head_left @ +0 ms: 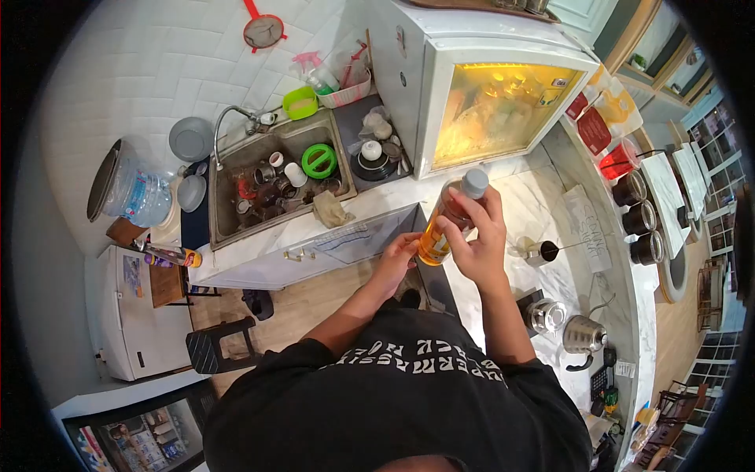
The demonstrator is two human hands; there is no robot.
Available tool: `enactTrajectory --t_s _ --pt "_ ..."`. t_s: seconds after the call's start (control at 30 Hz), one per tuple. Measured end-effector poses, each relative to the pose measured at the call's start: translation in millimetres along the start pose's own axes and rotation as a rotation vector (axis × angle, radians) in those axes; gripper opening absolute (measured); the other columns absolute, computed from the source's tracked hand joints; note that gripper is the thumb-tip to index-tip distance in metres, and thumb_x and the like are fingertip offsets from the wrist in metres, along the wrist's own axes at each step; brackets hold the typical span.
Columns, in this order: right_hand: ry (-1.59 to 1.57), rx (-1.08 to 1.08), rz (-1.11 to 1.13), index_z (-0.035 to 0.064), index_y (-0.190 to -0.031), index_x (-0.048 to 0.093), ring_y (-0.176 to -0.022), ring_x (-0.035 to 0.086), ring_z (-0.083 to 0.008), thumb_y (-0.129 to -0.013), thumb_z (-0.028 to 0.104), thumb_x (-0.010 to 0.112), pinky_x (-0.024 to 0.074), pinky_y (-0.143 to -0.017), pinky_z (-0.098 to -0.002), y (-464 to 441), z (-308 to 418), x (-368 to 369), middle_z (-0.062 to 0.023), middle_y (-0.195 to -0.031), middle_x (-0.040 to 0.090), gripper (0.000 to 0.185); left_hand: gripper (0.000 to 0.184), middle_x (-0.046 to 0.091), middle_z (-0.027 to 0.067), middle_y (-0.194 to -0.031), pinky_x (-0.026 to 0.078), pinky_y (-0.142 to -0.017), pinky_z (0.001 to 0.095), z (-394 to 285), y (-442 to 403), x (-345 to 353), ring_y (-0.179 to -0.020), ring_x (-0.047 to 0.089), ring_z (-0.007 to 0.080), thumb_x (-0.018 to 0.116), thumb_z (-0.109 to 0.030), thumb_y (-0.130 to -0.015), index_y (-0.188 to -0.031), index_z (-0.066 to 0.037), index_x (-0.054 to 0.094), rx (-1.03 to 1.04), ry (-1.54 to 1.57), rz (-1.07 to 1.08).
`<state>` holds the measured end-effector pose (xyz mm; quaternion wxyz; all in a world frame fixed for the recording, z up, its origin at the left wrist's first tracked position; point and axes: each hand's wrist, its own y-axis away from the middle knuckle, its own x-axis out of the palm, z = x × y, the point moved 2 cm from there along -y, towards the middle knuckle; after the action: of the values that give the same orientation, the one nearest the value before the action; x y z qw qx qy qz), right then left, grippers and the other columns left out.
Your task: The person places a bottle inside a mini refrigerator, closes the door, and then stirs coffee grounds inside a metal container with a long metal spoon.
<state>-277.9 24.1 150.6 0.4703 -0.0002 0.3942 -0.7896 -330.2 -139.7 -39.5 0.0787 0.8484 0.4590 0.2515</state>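
A clear bottle (435, 241) with a grey cap and amber liquid low inside is held tilted in front of my chest. My right hand (481, 240) is closed around its upper part, fingers near the cap. At the bottle's lower end, my left hand (397, 258) has its fingers curled against the side; part of that contact is hidden. Behind the bottle stands a small glass-door fridge (503, 110), lit yellow inside. A small metal cup (541, 252) with dark contents sits on the marble counter (491, 303) to the right.
The sink (228, 228) at left holds dirty cups and a green round item (318, 160). A cloth (332, 210) lies on its front edge. A glass server (546, 316) and gooseneck kettle (583, 334) stand on the right counter. A black stool (224, 346) is on the floor.
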Motion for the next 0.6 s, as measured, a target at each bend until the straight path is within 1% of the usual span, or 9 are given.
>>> enactTrajectory --t_s 0.1,0.2,0.3,0.33,0.43,0.53,0.6 --pt "0.042 -0.032 -0.047 0.0053 -0.128 0.073 -0.115 0.066 -0.0337 -0.082 0.005 0.084 0.055 -0.097 -0.0414 -1.6 -16.4 -7.7 -0.0203 -0.135 0.058 0.047 0.03 0.069 -0.0046 -0.122 0.044 -0.091 0.0308 -11.6 -11.1 5.0 -0.108 0.06 0.0079 0.057 -0.034 -0.11 -0.134 -0.018 0.065 -0.053 -0.109 0.02" --pt "0.063 -0.015 -0.103 0.0056 -0.128 0.074 -0.116 0.065 -0.0333 -0.083 0.005 0.085 0.0551 -0.097 -0.0419 -1.4 -23.7 -12.6 -0.0202 -0.134 0.058 0.047 0.031 0.068 -0.0038 -0.126 0.044 -0.095 0.0331 -14.4 -32.2 -0.2 -0.115 0.06 0.0094 0.055 -0.034 -0.111 -0.135 -0.017 0.063 -0.072 -0.158 0.088" --pt "0.1 0.017 -0.145 0.0055 -0.129 0.073 -0.116 0.066 -0.0339 -0.083 0.005 0.085 0.0549 -0.098 -0.0418 -2.8 -31.3 -19.9 -0.0201 -0.134 0.058 0.047 0.033 0.07 -0.003 -0.122 0.044 -0.094 0.0326 -30.4 -52.9 -6.8 -0.114 0.06 0.0092 0.056 -0.034 -0.111 -0.138 -0.016 0.061 -0.068 -0.221 0.037" --pt "0.122 0.023 -0.153 0.0054 -0.129 0.073 -0.116 0.065 -0.0341 -0.083 0.005 0.085 0.0548 -0.098 -0.0419 -3.6 -33.2 -22.8 -0.02 -0.134 0.058 0.048 0.038 0.071 -0.0011 -0.118 0.045 -0.091 0.0299 -41.2 -59.9 -7.5 -0.111 0.061 0.0099 0.058 -0.035 -0.109 -0.141 -0.014 0.059 -0.028 -0.269 -0.006" --pt "0.161 0.057 -0.174 0.0052 -0.13 0.072 -0.117 0.065 -0.0349 -0.083 0.004 0.085 0.0542 -0.099 -0.0424 -4.5 -37.8 -28.1 -0.0198 -0.134 0.058 0.049 0.042 0.07 0.0025 -0.123 0.047 -0.093 0.0303 -62.7 -101.1 -16.5 -0.112 0.061 0.0125 0.062 -0.031 -0.107 -0.143 -0.01 0.057 0.134 -0.334 -0.024" --pt "0.162 0.092 -0.193 0.0051 -0.131 0.072 -0.119 0.064 -0.0353 -0.083 0.004 0.084 0.0533 -0.1 -0.043 -5.4 -44.3 -30.0 -0.0198 -0.135 0.057 0.049 0.044 0.067 0.0066 -0.113 0.048 -0.103 0.0342 -97.6 -138.7 -11.2 -0.109 0.062 0.0181 0.07 -0.016 -0.1 -0.14 -0.003 0.057 0.443 -0.405 -0.131" --pt "0.168 0.091 -0.206 0.0052 -0.131 0.072 -0.12 0.063 -0.0353 -0.083 0.004 0.084 0.0528 -0.101 -0.0433 -5.6 -48.6 -30.0 -0.0199 -0.135 0.057 0.049 0.048 0.067 0.0097 -0.118 0.048 -0.104 0.0365 -122.1 -152.6 -2.1 -0.113 0.063 0.0218 0.072 -0.017 -0.098 -0.14 -0.002 0.056 0.572 -0.465 -0.203"
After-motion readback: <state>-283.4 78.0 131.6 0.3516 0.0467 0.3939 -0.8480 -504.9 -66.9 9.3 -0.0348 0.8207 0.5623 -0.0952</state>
